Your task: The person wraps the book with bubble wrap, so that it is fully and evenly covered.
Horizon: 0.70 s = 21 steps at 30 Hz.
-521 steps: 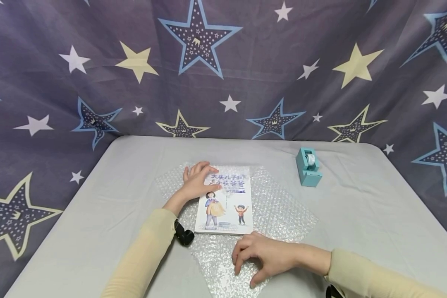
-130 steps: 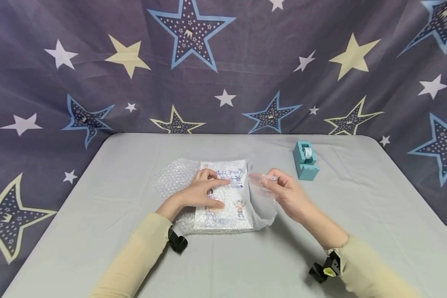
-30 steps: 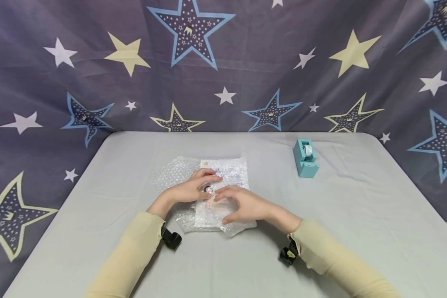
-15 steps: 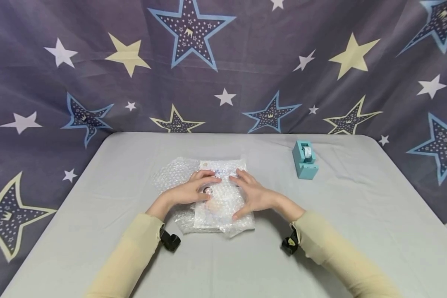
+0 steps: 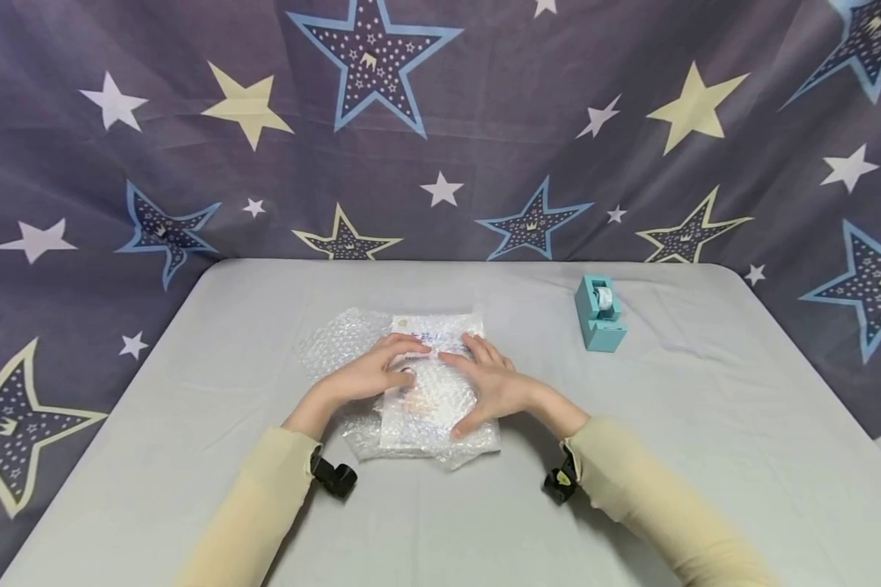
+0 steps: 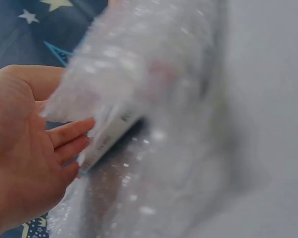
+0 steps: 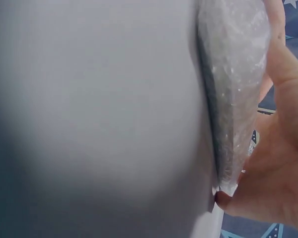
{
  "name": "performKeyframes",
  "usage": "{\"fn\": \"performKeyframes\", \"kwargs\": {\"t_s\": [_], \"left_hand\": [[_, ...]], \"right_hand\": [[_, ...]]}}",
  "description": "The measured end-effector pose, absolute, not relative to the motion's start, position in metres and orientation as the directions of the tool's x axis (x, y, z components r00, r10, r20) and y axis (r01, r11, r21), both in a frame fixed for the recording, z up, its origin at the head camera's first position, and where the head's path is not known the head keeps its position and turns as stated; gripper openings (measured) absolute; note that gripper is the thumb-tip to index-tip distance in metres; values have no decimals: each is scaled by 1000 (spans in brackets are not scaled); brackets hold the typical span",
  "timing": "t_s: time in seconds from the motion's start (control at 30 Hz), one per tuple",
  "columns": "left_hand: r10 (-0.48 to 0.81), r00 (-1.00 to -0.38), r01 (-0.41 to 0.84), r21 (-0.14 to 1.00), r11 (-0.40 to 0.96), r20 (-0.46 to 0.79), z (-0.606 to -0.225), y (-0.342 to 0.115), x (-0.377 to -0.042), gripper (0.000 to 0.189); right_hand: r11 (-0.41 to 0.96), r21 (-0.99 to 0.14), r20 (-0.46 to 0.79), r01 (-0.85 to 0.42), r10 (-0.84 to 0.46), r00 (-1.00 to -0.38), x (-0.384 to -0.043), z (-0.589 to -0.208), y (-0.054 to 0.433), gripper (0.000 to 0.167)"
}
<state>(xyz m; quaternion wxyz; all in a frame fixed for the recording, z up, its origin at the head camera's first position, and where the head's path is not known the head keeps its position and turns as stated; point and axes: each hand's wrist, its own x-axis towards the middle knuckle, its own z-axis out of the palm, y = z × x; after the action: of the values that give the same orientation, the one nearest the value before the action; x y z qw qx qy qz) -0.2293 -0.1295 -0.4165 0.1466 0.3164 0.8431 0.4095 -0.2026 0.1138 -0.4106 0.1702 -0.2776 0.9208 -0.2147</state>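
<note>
Book [image 5: 396, 430] is being covered by bubble wrap [image 5: 346, 336] on table [image 5: 418, 530] | wrap is being touched by left hand [image 5: 363, 373], right hand [image 5: 497, 388], both loosely spread | tape [image 5: 605, 299] is being held in teal dispenser [image 5: 603, 336]

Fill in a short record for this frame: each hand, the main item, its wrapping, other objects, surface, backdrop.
Left hand: rests on the left part of the wrapped item
Right hand: spread on its right part
Main item: book, lying flat
Wrapping: bubble wrap, folded over the cover; loose part extends left
Other objects: teal tape dispenser, untouched
Surface: table, grey
Backdrop: star-patterned fabric
</note>
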Motion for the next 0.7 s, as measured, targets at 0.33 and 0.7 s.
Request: {"fn": "performKeyframes", "kwargs": {"t_s": [0.33, 0.7], "left_hand": [[417, -907, 275, 826, 493, 53, -402, -154, -224, 37], [214, -973, 212, 684, 698, 84, -414, -190, -233, 38]], "right_hand": [[758, -486, -202, -435, -582, -788, -203, -408, 112, 111], [776, -435, -229, -457, -586, -777, -201, -403, 111, 111]]}}
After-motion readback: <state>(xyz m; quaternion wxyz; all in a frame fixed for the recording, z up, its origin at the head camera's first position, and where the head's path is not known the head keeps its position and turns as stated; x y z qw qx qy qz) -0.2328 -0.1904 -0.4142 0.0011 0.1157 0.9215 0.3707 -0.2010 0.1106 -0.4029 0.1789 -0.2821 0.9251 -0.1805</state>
